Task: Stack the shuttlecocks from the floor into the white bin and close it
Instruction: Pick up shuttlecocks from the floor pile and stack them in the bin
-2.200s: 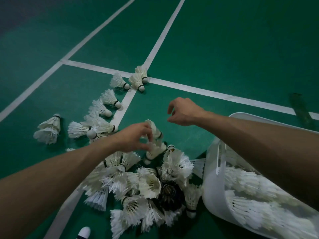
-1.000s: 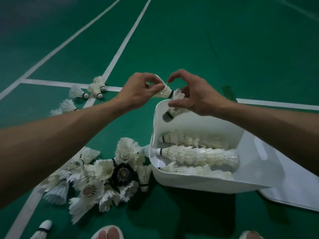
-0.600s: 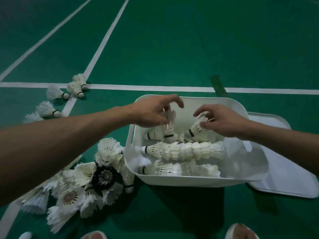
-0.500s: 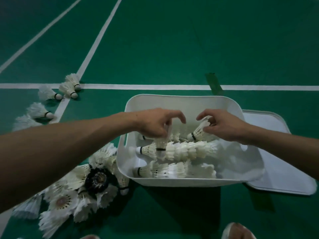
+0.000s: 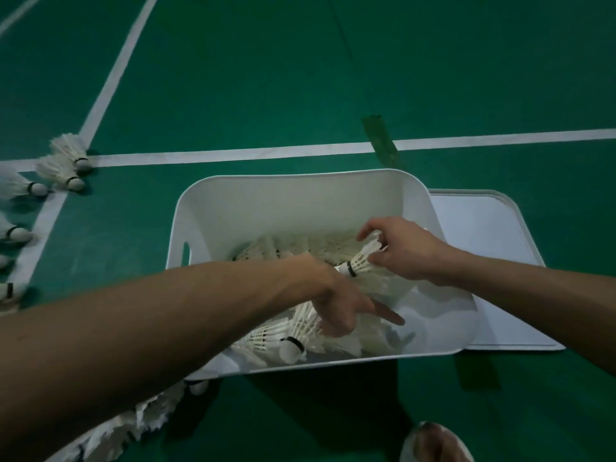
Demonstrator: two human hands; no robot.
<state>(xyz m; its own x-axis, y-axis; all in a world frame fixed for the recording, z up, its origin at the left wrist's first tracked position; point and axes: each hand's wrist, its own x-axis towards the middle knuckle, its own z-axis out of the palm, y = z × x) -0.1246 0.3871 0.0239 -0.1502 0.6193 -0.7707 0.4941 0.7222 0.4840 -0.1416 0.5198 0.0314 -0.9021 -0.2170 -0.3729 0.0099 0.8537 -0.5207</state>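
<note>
A green court floor (image 5: 266,78) with white lines (image 5: 233,153) is filling the view. An open white bin (image 5: 266,211) is sitting on it at the centre. The flat white lid (image 5: 483,261) is lying on the floor, touching the bin's right side.

Two bare arms are reaching into the bin from the near side. The left hand (image 5: 336,301) is curling over the feathers of the left shuttlecock (image 5: 296,338) at the bin's near wall, with its forefinger sticking out straight. The right hand (image 5: 406,251) is pinching the feathers of the right shuttlecock (image 5: 360,263) above the bin's middle, cork pointing left.

Stacks (image 5: 300,248) of shuttlecocks are lying inside the bin under the hands. A pile (image 5: 150,415) of them is lying on the floor at the bin's near-left corner. Loose ones (image 5: 63,168) are lying well left of the bin. Green tape (image 5: 380,138) is crossing a line just beyond the bin. A foot (image 5: 433,441) is showing near the bin's near side.
</note>
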